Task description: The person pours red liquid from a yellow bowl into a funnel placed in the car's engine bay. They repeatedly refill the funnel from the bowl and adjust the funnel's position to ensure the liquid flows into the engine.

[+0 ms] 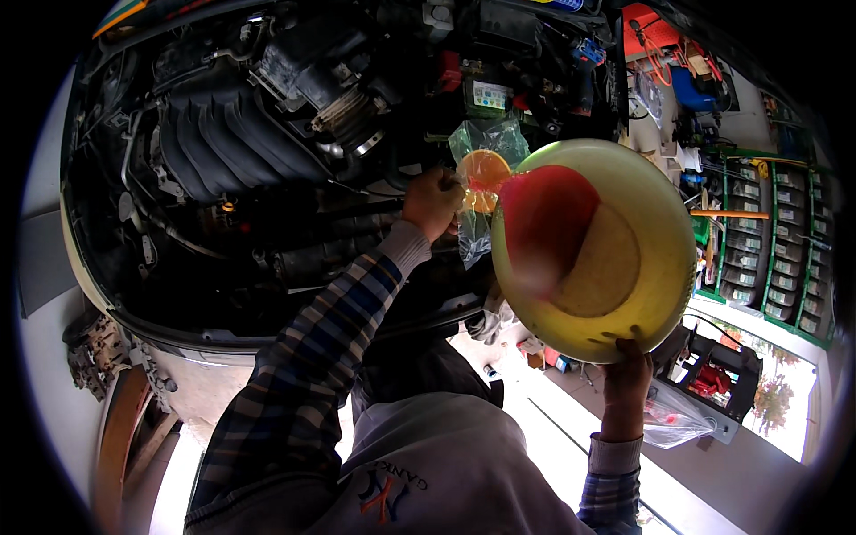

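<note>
My right hand (pixel 627 383) grips the lower rim of a yellow-green plastic basin (pixel 664 232), thumb inside. The basin is tilted to the left, and red liquid (pixel 553 223) has gathered against its left side. At its left rim, a pinkish stream meets a round orange funnel-like piece (pixel 484 168) surrounded by crinkled clear plastic (pixel 477 245). My left hand (pixel 433 203) is closed at the left edge of that plastic, pinching it; the fingertips are partly hidden. Both hands are over the front of an open engine bay.
A black ribbed engine cover (pixel 241 147) and an air intake hose (pixel 348 120) lie to the left. A battery (pixel 488 96) stands behind the plastic. At right are a green rack (pixel 771 241) of boxed parts and a black-and-red machine (pixel 713 374). The car's front edge (pixel 232 343) runs below my arms.
</note>
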`<state>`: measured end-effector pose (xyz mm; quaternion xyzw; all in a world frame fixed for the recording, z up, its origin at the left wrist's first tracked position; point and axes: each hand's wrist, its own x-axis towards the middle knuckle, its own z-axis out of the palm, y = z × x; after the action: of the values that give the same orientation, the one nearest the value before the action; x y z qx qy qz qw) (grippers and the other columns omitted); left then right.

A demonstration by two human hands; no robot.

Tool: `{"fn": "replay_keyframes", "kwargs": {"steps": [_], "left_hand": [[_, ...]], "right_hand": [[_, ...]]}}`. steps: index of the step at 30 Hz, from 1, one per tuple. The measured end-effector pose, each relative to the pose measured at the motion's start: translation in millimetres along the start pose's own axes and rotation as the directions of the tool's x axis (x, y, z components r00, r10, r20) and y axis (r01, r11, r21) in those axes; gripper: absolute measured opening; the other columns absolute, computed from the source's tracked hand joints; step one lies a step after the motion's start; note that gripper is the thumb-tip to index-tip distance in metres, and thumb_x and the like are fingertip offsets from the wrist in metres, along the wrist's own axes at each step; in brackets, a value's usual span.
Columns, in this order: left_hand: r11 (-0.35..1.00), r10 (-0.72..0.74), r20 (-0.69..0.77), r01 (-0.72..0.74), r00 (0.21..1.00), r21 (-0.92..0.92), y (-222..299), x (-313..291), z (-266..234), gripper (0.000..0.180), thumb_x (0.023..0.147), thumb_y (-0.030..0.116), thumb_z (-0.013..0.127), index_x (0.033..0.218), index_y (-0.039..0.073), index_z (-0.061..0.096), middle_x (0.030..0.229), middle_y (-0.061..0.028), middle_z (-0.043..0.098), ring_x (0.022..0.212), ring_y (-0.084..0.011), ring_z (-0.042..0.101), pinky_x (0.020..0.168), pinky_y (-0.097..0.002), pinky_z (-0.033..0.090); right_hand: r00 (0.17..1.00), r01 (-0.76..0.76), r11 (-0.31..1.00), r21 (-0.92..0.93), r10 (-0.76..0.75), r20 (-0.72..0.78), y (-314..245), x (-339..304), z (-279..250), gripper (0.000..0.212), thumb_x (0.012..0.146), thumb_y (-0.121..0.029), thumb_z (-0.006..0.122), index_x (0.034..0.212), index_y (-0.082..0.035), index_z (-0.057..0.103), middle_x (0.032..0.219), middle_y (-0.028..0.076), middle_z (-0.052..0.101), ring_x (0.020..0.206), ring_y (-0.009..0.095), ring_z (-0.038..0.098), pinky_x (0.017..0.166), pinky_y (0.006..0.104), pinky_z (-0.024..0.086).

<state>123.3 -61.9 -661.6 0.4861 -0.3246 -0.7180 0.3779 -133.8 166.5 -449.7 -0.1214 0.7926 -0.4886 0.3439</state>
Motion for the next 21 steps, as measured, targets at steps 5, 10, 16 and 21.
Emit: {"fn": "replay_keyframes", "kwargs": {"steps": [5, 10, 16, 21], "left_hand": [[1.000, 0.005, 0.006, -0.004, 1.000, -0.017, -3, 1, -2, 0.016, 0.091, 0.008, 0.059, 0.103, -0.001, 0.060, 0.069, -0.0048, 0.060, 0.045, -0.0106, 0.058, 0.038, -0.0258, 0.050], [1.000, 0.003, 0.005, -0.003, 1.000, -0.016, -6, 4, -3, 0.017, 0.091, 0.008, 0.058, 0.105, -0.002, 0.059, 0.070, -0.0058, 0.061, 0.045, -0.0110, 0.058, 0.038, -0.0261, 0.050], [1.000, -0.028, 0.015, 0.028, 0.999, 0.005, -7, 3, -6, 0.021, 0.089, 0.014, 0.060, 0.106, 0.003, 0.063, 0.084, -0.0074, 0.066, 0.056, -0.0140, 0.064, 0.044, -0.0282, 0.055], [1.000, 0.003, 0.009, -0.003, 1.000, -0.023, -4, 2, -2, 0.015, 0.091, 0.007, 0.058, 0.103, -0.002, 0.059, 0.071, -0.0054, 0.061, 0.047, -0.0106, 0.058, 0.039, -0.0262, 0.051]], "right_hand": [[1.000, 0.014, 1.000, -0.010, -0.014, 0.011, 1, 1, -4, 0.031, 0.087, -0.001, 0.062, 0.117, 0.005, 0.057, 0.112, 0.012, 0.061, 0.096, 0.023, 0.065, 0.079, 0.0358, 0.061], [0.999, -0.041, 0.991, 0.125, 0.040, 0.011, -3, -3, 2, 0.030, 0.088, -0.006, 0.060, 0.117, 0.002, 0.058, 0.110, 0.012, 0.061, 0.098, 0.024, 0.065, 0.077, 0.0393, 0.061], [0.998, -0.057, 0.997, 0.055, 0.057, 0.003, -2, 0, -5, 0.034, 0.087, -0.006, 0.058, 0.120, 0.001, 0.056, 0.110, 0.011, 0.061, 0.100, 0.026, 0.065, 0.075, 0.0394, 0.062], [0.997, -0.073, 0.996, 0.059, 0.074, -0.024, -7, -3, 3, 0.039, 0.087, -0.006, 0.058, 0.125, 0.000, 0.055, 0.113, 0.011, 0.060, 0.103, 0.027, 0.065, 0.079, 0.0415, 0.060]]}}
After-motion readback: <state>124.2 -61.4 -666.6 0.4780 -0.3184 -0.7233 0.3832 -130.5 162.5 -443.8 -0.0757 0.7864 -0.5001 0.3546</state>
